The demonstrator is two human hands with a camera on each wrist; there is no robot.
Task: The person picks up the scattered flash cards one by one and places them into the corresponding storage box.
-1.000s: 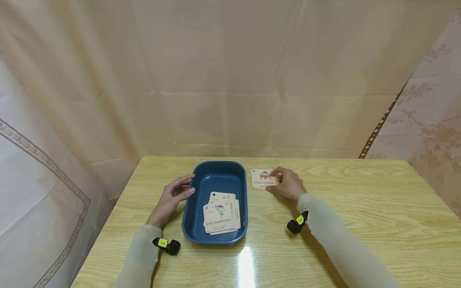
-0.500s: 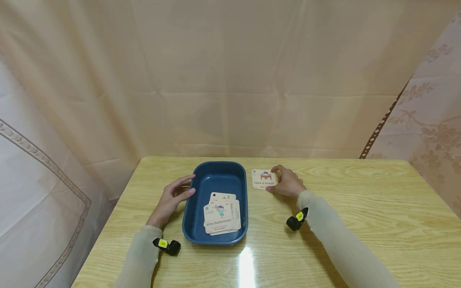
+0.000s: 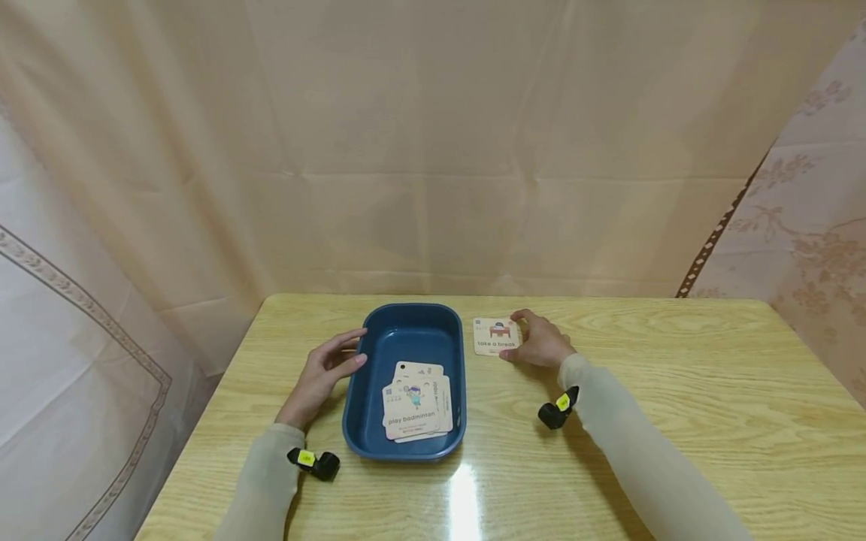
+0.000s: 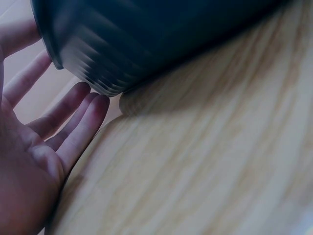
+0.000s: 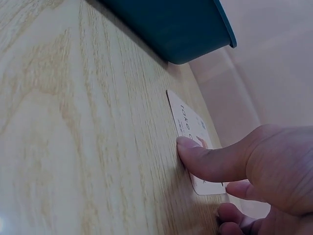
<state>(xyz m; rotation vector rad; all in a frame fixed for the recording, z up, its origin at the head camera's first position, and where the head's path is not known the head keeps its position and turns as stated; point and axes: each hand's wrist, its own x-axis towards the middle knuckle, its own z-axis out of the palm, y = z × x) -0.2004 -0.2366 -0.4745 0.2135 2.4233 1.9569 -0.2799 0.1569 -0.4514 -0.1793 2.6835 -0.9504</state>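
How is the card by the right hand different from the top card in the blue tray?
The take a break card lies alone on the table, the right hand touching it. The play badminton card tops a pile inside the blue tray, untouched. Both are pale, picture-side up.

— The table (image 3: 676, 421) looks like pale wood, glossy; light reflects near its front edge.
— Yes. The blue tray (image 3: 406, 447) seems smooth plastic, the cards (image 3: 414, 409) matt paper, the curtain (image 3: 433, 150) soft cloth.
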